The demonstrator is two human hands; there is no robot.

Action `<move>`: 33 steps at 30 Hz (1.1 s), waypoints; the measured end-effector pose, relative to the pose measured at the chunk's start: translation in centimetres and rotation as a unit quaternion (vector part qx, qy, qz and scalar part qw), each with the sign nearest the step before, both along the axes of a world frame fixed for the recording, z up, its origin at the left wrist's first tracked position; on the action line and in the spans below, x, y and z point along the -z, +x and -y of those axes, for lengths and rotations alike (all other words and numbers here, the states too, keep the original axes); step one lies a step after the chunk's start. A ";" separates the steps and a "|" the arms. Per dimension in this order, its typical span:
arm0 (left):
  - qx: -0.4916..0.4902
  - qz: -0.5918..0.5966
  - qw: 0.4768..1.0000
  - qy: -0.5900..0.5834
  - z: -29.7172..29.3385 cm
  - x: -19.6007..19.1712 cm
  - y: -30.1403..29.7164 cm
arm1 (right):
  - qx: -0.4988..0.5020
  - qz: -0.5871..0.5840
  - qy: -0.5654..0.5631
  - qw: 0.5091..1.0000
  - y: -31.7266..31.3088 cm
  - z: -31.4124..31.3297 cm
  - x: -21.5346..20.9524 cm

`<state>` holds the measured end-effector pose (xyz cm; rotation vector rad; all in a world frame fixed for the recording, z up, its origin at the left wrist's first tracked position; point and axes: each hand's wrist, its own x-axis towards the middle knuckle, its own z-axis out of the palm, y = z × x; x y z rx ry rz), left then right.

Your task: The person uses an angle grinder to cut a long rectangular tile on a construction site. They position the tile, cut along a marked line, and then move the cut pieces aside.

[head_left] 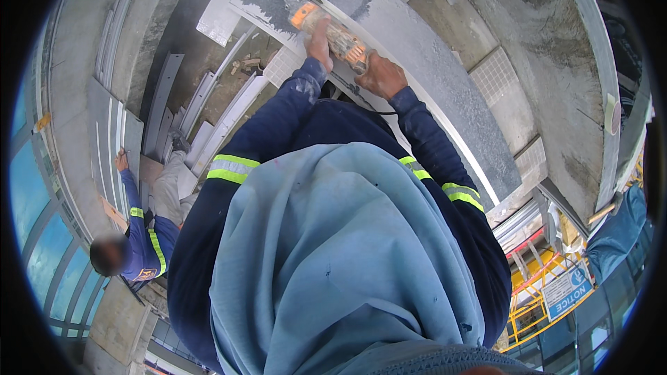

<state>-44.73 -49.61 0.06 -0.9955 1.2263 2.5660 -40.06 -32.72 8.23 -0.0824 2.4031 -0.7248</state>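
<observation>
An orange, dust-covered angle grinder (pixel 345 47) lies across the long grey slab (pixel 445 76). My left hand (pixel 319 44) is wrapped round its body near the head, and my right hand (pixel 382 76) grips its rear end. The grinder's head is over the slab's far left part, beside a pale strip along the edge. Dust blurs that spot, so the disc cannot be made out. White dust and dark patches mark the slab's surface there. A black cord trails from near my right hand toward my body.
Light grid-backed tiles (pixel 495 73) lie beyond the slab. Long pale metal channels (pixel 229 111) and debris fill the left side. At far left, a co-worker (pixel 149 236) reaches toward upright panels (pixel 111 139). Yellow railing (pixel 531 305) with a sign stands at lower right.
</observation>
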 end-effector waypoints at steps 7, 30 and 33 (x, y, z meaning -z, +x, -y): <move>0.022 -0.019 0.999 -0.016 -0.3 -0.4 1.0 | 0.002 -0.002 0.001 1.000 0.9 -0.6 -0.7; 0.006 0.002 1.000 -0.010 -0.6 -0.6 0.8 | 0.004 -0.002 0.000 1.000 1.0 -0.7 -0.3; 0.011 -0.003 1.000 -0.013 -0.7 -0.9 0.9 | 0.005 -0.001 0.000 1.000 1.0 -0.7 -0.3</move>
